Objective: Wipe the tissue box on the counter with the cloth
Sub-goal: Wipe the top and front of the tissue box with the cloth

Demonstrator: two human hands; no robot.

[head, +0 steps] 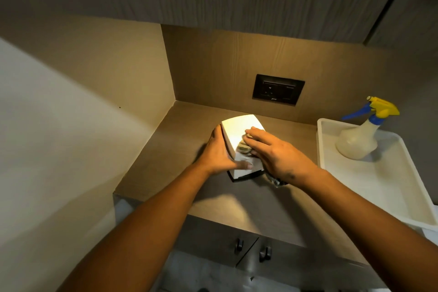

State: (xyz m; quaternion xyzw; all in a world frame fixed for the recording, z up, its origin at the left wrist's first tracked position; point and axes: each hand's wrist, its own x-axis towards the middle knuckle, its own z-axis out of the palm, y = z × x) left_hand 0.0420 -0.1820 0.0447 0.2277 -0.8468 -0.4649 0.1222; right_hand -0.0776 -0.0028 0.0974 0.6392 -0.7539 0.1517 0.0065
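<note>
Left hand [219,149] grips tissue box [239,125] on wood-grain counter [260,204]; right hand [277,149] presses cloth [244,146].

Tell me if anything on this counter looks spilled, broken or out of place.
Nothing stands out. The tissue box is steadied by the left hand while the right hand presses the cloth on top; the spray bottle stands upright in its tray.
</note>
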